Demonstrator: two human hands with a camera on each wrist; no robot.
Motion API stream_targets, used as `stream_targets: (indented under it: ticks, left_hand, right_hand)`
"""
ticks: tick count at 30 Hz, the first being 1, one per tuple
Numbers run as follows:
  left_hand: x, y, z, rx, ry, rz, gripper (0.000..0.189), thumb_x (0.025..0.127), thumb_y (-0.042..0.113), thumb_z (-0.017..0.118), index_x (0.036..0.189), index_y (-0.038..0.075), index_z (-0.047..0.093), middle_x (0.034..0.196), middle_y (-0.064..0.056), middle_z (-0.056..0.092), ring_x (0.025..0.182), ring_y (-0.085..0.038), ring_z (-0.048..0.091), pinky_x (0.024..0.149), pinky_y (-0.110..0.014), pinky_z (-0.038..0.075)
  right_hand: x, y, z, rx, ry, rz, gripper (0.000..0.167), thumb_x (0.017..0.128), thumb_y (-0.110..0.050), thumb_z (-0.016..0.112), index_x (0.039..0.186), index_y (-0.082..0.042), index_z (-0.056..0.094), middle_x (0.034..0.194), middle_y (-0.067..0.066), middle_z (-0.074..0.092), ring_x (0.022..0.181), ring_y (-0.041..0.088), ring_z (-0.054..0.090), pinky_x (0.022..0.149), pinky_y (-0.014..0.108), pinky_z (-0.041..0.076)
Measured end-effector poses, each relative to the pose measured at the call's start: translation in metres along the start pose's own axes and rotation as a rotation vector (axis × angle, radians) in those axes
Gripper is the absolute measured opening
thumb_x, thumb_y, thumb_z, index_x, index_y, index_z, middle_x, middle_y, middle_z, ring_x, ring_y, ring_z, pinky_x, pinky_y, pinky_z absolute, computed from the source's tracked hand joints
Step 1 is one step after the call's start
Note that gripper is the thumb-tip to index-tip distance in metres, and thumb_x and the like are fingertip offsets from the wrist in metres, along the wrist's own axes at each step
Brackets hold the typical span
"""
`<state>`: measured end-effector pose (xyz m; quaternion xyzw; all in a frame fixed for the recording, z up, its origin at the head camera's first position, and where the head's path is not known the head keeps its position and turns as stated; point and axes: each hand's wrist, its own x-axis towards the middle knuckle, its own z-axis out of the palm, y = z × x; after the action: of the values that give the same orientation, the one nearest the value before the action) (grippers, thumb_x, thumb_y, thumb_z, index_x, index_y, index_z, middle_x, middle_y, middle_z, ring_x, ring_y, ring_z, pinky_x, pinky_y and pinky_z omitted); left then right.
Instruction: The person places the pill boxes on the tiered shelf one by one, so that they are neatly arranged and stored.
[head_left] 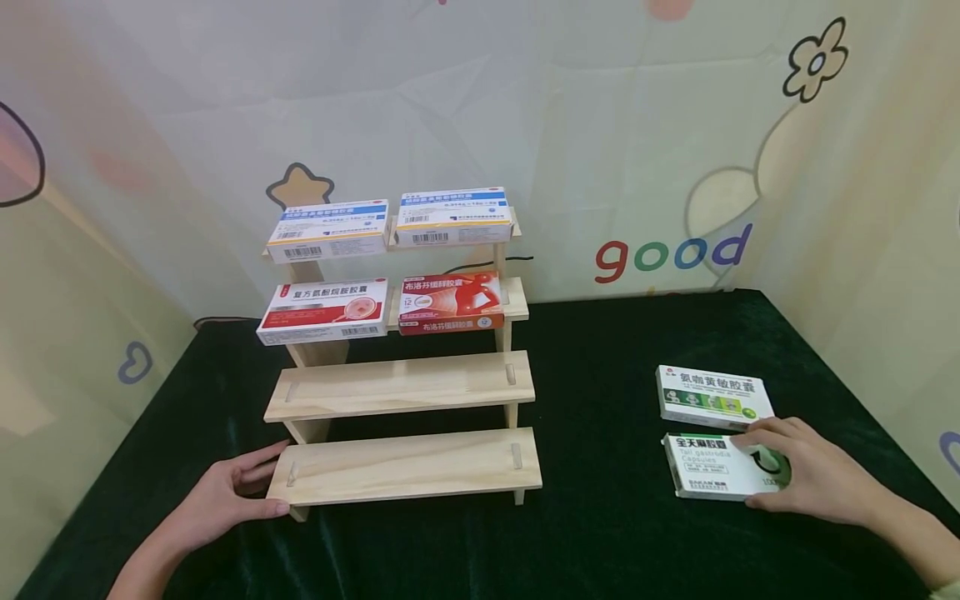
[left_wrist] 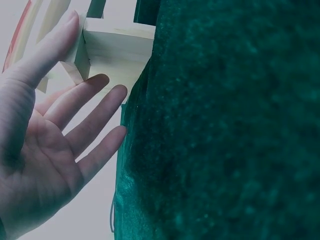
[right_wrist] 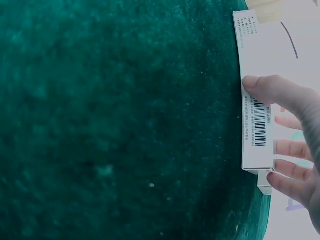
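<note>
At the left end of the lowest step of a wooden display stand is my left hand. Its thumb lies along the front corner and the other fingers reach past the end, fairly straight and spread in the left wrist view. On the right, my right hand grips a white-and-green capsule box lying flat on the cloth. The thumb presses the barcoded side in the right wrist view; the fingers span to the far side. Just behind lies another white-and-green capsule box.
Two blue-and-white boxes lie on the top step. Below them are a red-and-white box and a red box. Dark green cloth covers the table, with a printed curtain behind.
</note>
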<state>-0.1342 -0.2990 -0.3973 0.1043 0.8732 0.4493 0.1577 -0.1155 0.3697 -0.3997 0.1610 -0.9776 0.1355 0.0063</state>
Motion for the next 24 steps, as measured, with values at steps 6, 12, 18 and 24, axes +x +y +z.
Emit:
stream_targets:
  ticks: [6,12,18,24]
  left_hand:
    - [0.001,-0.002,-0.001,-0.006,-0.001,0.0,0.073,0.081,0.02,0.068,0.137,-0.009,0.03,0.132,-0.027,0.04,0.117,-0.04,0.045,0.081,-0.037,0.049]
    - [0.001,-0.004,-0.001,-0.002,0.0,0.012,0.072,0.081,0.019,0.068,0.136,-0.009,0.03,0.132,-0.026,0.04,0.117,-0.039,0.045,0.081,-0.036,0.049]
    - [0.0,-0.002,-0.001,-0.007,0.0,0.003,0.072,0.082,0.019,0.067,0.136,-0.009,0.029,0.132,-0.027,0.039,0.118,-0.041,0.044,0.081,-0.038,0.049]
    - [0.0,-0.003,0.0,-0.026,-0.002,0.009,0.073,0.081,0.019,0.068,0.136,-0.009,0.03,0.132,-0.027,0.04,0.117,-0.04,0.045,0.081,-0.034,0.049]
  right_hand:
    - [0.005,-0.001,-0.006,-0.038,-0.002,-0.022,0.067,0.058,-0.054,0.078,0.108,-0.012,0.063,0.111,0.016,0.054,0.092,0.026,0.047,0.068,0.041,0.047]
    - [0.012,-0.008,-0.012,-0.05,0.006,-0.055,0.066,0.06,-0.054,0.077,0.108,-0.011,0.064,0.111,0.017,0.054,0.091,0.026,0.047,0.069,0.044,0.047]
    - [0.021,-0.014,-0.017,-0.057,0.011,-0.094,0.064,0.061,-0.055,0.075,0.107,-0.011,0.064,0.112,0.018,0.054,0.095,0.031,0.048,0.071,0.05,0.047]
    - [0.033,-0.021,-0.02,-0.073,0.015,-0.13,0.065,0.062,-0.056,0.074,0.109,-0.013,0.063,0.113,0.015,0.054,0.1,0.031,0.047,0.071,0.046,0.047]
